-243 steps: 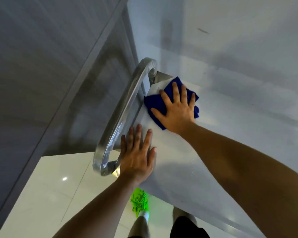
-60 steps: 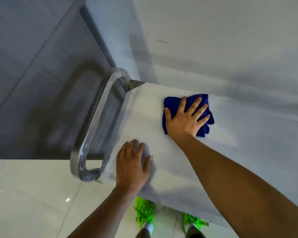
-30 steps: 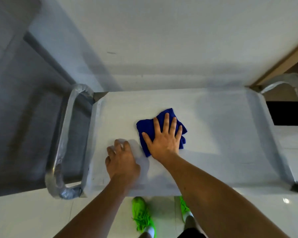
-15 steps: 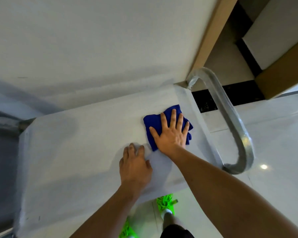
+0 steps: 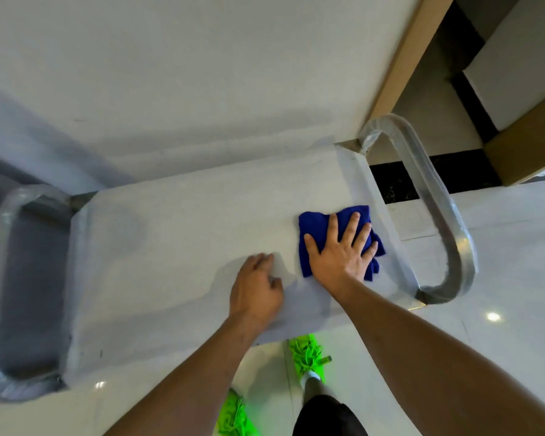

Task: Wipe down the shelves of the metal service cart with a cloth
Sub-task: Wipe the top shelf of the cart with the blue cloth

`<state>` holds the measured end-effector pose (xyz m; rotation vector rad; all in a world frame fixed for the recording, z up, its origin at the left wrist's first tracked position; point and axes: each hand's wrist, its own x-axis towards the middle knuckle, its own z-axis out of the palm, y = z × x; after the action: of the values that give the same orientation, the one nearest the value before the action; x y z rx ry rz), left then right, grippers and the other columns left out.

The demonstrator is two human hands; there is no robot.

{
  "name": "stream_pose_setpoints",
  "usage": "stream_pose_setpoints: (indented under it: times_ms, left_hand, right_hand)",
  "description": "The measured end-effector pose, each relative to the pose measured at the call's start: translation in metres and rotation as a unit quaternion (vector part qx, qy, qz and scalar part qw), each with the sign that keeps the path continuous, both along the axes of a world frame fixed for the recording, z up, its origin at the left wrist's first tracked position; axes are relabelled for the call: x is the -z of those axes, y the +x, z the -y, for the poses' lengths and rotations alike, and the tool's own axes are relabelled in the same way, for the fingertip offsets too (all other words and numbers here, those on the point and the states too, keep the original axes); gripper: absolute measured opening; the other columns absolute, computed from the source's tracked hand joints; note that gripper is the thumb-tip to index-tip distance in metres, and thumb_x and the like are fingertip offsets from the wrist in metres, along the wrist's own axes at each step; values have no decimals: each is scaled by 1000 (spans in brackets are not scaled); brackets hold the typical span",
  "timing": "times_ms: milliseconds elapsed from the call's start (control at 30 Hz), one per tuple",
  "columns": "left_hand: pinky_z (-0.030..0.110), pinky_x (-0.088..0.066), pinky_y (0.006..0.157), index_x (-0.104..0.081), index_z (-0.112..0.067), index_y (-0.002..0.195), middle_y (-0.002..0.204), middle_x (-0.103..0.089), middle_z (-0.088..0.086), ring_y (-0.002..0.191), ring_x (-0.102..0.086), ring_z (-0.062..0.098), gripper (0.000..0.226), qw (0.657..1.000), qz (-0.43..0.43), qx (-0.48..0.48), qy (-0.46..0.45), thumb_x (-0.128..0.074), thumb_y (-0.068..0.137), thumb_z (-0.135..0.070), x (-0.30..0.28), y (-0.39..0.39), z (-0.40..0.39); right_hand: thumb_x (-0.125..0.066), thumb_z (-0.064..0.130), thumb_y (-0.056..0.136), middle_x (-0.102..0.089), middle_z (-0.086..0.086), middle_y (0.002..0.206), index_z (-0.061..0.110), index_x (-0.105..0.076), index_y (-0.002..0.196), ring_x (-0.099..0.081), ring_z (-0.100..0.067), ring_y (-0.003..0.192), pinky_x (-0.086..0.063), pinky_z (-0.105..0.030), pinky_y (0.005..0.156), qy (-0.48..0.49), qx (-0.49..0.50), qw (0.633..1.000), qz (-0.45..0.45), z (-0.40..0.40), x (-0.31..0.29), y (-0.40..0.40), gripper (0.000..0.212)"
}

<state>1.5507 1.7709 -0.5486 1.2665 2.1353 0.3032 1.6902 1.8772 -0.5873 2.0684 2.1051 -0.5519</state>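
The metal service cart's top shelf (image 5: 177,253) fills the middle of the head view, a flat grey steel sheet. A folded blue cloth (image 5: 309,228) lies near the shelf's right end. My right hand (image 5: 340,256) presses flat on the cloth with fingers spread. My left hand (image 5: 255,287) rests on the bare shelf just left of the cloth, near the front edge, fingers curled under and holding nothing.
Curved steel handles stand at the cart's right end (image 5: 444,221) and left end (image 5: 4,278). A pale wall (image 5: 202,73) runs right behind the cart. Wooden trim (image 5: 403,55) and a dark floor strip (image 5: 390,180) lie to the right. Green shoes (image 5: 306,357) stand on glossy floor tiles.
My right hand has slid the cloth from the shelf's left corner across to its right end. My left hand moved along the front edge with it. The view swung right, then slightly back.
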Motion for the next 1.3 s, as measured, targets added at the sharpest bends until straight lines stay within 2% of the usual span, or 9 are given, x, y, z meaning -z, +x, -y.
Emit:
stream_pose_setpoints:
  times_ms: [200,500,600,733,833,933,1033,1167,1300]
  left_hand:
    - [35,-22,118,-42,-15,148,158,-33,9,145,-26,24,53,995,-73,-65,18,-50,96,-26,1,-61,81]
    - [39,-26,118,-31,-20,152,160,-28,8,146,-25,25,57,976,-140,-166,11,-47,99,-34,15,-147,211]
    - [41,-35,113,-41,-21,147,154,-40,7,141,-34,25,57,969,-130,-208,41,-58,94,-30,14,-159,240]
    - [39,-48,98,-49,-26,133,136,-55,0,126,-49,19,51,953,-121,-267,82,-67,86,-19,8,-167,267]
    - [40,-50,94,-52,-26,125,129,-58,-1,119,-52,19,47,944,-108,-295,100,-62,82,-11,4,-170,280]
    - [35,-50,92,-55,-24,120,124,-59,0,114,-54,20,41,932,-105,-320,135,-50,81,-14,0,-171,286]
    - [33,-49,93,-58,-24,121,124,-60,-2,115,-54,18,42,924,-109,-337,145,-58,84,-5,-2,-171,287]
    - [40,-50,94,-58,-23,126,128,-59,-1,117,-53,20,40,931,-112,-320,136,-56,88,-10,-12,-167,280]
    - [41,-49,96,-57,-19,130,130,-59,1,120,-51,21,39,945,-119,-277,126,-56,91,-13,-18,-156,266]
  right_hand:
    - [-10,77,90,19,-13,165,30,6,159,19,-39,149,6,-63,117,-13,-43,999,7,52,0,-70,85]
    - [-6,74,92,22,-16,163,28,10,158,20,-43,148,7,-66,115,-2,-221,975,-5,135,1,-223,82]
    - [-7,74,93,21,-17,164,28,9,158,20,-44,148,8,-67,115,3,-274,961,-18,160,3,-269,81]
    - [-8,75,92,18,-15,165,31,6,158,19,-44,148,9,-68,113,6,-343,939,-21,193,5,-311,81]
    - [-10,75,93,18,-15,165,31,6,158,17,-45,148,7,-69,113,3,-386,922,-18,219,5,-320,79]
    - [-10,75,92,20,-15,164,31,6,158,20,-45,147,9,-68,112,4,-411,912,-12,240,5,-314,80]
    - [-7,76,91,19,-14,165,32,5,158,19,-43,148,9,-68,113,2,-429,903,-19,253,4,-301,81]
    - [-11,76,92,16,-10,166,34,0,158,19,-38,149,10,-65,116,-4,-422,906,-41,257,2,-272,79]
    - [-4,77,90,17,-9,166,34,2,157,19,-36,150,8,-63,117,4,-398,917,-44,251,3,-236,80]
